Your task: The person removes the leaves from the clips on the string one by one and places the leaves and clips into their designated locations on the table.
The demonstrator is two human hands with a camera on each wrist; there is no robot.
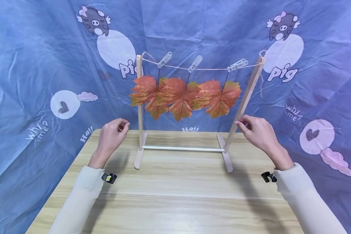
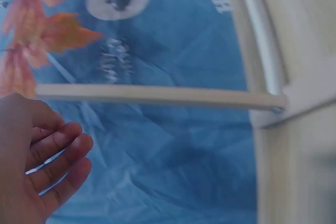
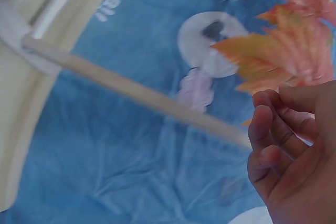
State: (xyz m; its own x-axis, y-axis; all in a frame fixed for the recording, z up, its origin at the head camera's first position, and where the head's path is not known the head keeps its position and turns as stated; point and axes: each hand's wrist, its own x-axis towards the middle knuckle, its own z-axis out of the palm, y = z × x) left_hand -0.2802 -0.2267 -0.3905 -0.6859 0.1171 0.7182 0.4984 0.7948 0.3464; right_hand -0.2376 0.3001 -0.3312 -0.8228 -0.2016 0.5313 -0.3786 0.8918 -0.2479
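Observation:
A small wooden rack (image 1: 140,123) stands on the table, a string (image 1: 178,67) tied between its two upright posts. Three orange-red maple leaves (image 1: 182,97) hang from the string by white clothespins (image 1: 195,63). To the left of the left post is my left hand (image 1: 112,135), its fingers loosely curled around nothing. My right hand (image 1: 258,131) is beside the right post (image 1: 245,97), fingertips overlapping its edge in the head view. The right wrist view shows its fingers (image 3: 261,124) bent loosely, with no object between them.
A white crossbar (image 1: 182,149) joins the rack's two feet low over the wooden table (image 1: 175,208). Blue printed cloth (image 1: 175,32) hangs behind and at both sides. Loose string ends dangle at the right post's top.

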